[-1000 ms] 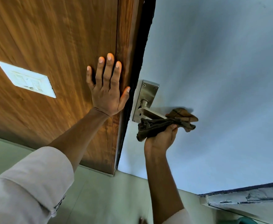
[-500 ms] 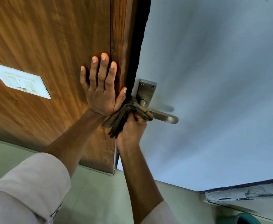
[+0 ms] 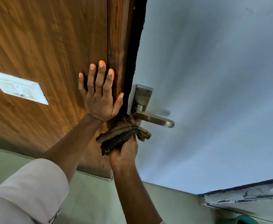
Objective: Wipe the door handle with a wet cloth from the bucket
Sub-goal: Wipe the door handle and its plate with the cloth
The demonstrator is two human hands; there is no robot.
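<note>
A brushed-metal lever door handle [image 3: 155,120] sticks out to the right from its backplate [image 3: 143,96] on a pale blue-grey door [image 3: 213,78]. My right hand [image 3: 124,152] grips a bunched dark brown cloth [image 3: 123,135] just below the handle's base, against the door's edge. The cloth touches the lower end of the backplate; the lever is bare. My left hand [image 3: 100,96] lies flat with fingers spread on the brown wooden panel [image 3: 43,46] left of the door's edge.
A white switch plate [image 3: 18,87] is set in the wooden panel at left. Pale green floor tiles [image 3: 92,199] lie below. A worn grey ledge [image 3: 245,194] runs at lower right, with a teal bucket rim [image 3: 244,219] at the bottom edge.
My right hand swept the cloth from the lever's tip to its base, then dropped below the handle. The lever is now uncovered. My left hand stayed flat on the wood.
</note>
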